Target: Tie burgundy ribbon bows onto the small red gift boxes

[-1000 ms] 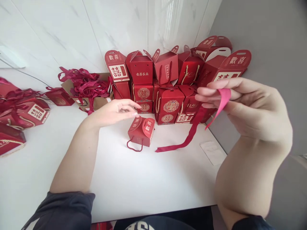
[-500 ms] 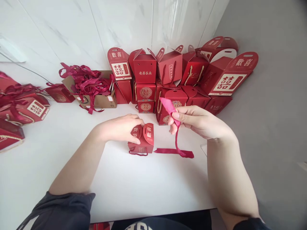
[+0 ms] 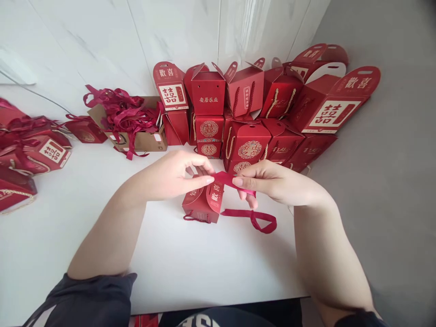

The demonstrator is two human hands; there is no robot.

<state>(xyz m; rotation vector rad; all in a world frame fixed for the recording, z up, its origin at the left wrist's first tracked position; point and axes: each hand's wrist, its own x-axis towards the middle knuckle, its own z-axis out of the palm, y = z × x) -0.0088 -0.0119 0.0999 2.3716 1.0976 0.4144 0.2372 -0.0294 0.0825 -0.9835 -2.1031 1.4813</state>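
Observation:
A small red gift box (image 3: pixel 203 209) with rounded top flaps and a dark red cord handle stands on the white table (image 3: pixel 190 268). Above its flaps, my left hand (image 3: pixel 179 175) pinches the end of a crimson ribbon (image 3: pixel 225 179) between thumb and fingers. My right hand (image 3: pixel 270 182) grips the same ribbon a little further along, thumb on top, just right of the box. The rest of the ribbon drops below my right hand and loops on the table, running towards the box's right side. The box is partly hidden behind my left hand.
Stacked red gift boxes (image 3: pixel 247 136) line the white tiled wall. A cardboard box (image 3: pixel 139 141) heaped with crimson ribbons stands left of them. More red boxes (image 3: pixel 44 156), some with ribbon, sit far left. A grey wall (image 3: pixel 391 181) rises on the right.
My left hand has let go of the box top and now pinches the ribbon's end. My right hand has lowered and moved slightly right, bringing the ribbon level. The box has turned slightly.

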